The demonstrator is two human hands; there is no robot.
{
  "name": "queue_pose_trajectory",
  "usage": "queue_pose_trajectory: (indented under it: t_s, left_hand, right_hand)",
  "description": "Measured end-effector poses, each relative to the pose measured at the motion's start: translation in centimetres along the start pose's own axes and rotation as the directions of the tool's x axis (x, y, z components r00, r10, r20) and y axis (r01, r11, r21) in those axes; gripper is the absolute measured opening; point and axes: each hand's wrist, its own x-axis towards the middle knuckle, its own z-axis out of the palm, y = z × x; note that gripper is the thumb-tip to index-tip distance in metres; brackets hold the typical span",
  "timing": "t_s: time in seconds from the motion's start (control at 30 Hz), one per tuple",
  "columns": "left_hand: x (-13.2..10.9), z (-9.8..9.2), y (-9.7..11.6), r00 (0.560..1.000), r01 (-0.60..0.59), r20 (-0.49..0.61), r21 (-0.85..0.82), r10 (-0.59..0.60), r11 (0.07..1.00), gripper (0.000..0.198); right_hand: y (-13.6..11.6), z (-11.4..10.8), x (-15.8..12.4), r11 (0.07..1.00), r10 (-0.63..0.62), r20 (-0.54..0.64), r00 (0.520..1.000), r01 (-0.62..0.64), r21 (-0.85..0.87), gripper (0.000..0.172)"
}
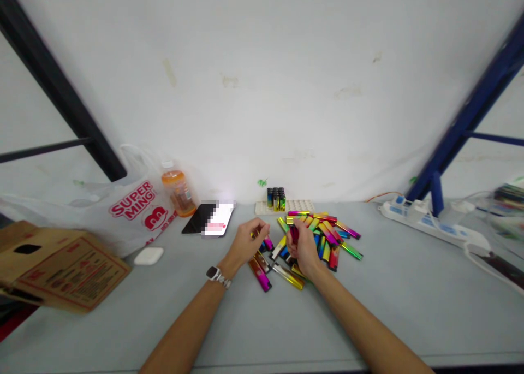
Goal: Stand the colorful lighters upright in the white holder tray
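Over the heap of lighters [327,235] at mid surface [368,308], I have my right hand [302,248] with its grip clamped on a magenta lighter [293,234], my left hand [245,243] curled beside it, closed or not I cannot tell, and I judge a mid-body hold steadiest

Your lighters [323,235] lie flat in a loose, shiny, rainbow-coloured heap just in front of the tray [295,206]. You hold a magenta lighter [293,235] roughly upright over the heap.

Lighter pile [323,235] is lying on the table [388,297] before me. Tray [295,206] is sitting behind it, phone [208,219] leftward.
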Motion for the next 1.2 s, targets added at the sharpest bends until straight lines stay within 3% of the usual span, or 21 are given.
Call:
queue_pose_trajectory:
  t_s: [0.23,0.47,1.2]
  left_hand:
    - [-0.14,0.59,0.17,0.999,-0.001,0.035,0.003,0.001,1.000,0.034]
    - [-0.20,0.95,0.13,0.999,-0.010,0.049,-0.001,0.010,1.000,0.032]
    - [-0.32,1.02,0.01,0.998,-0.021,0.066,0.014,0.020,1.000,0.033]
  right_hand:
    - [-0.22,0.49,-0.38,0.992,-0.102,-0.088,0.991,0.094,-0.086,0.055]
    - [0.27,0.63,-0.57,0.986,-0.126,-0.065,0.990,0.118,-0.120,0.054]
    - [0.11,0.77,-0.54,0.994,-0.068,-0.093,0.993,0.060,-0.092,0.052]
